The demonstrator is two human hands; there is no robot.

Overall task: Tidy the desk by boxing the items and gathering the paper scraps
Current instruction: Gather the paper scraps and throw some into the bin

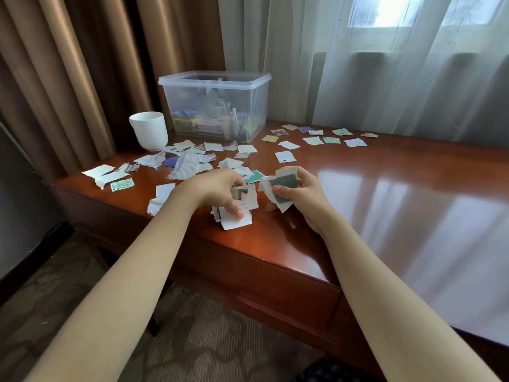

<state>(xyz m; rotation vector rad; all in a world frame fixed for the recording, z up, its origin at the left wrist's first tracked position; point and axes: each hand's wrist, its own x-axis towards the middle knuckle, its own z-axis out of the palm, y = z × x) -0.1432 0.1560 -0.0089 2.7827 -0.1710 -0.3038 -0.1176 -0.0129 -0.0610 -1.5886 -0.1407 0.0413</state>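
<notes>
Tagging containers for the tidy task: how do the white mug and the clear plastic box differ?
The white mug is opaque and round with a handle; the clear plastic box is see-through and rectangular. The box is larger and taller than the mug. The box holds items visible through its walls; the mug's contents cannot be told. Both stand upright, lidless, at the far left of the desk.

Left grip (220, 191) pinches a paper wad (237, 220), right grip (303, 194) a green-faced wad (283, 186) — scraps (187, 165) litter the desk (371, 216) beside the box (214, 106).
</notes>
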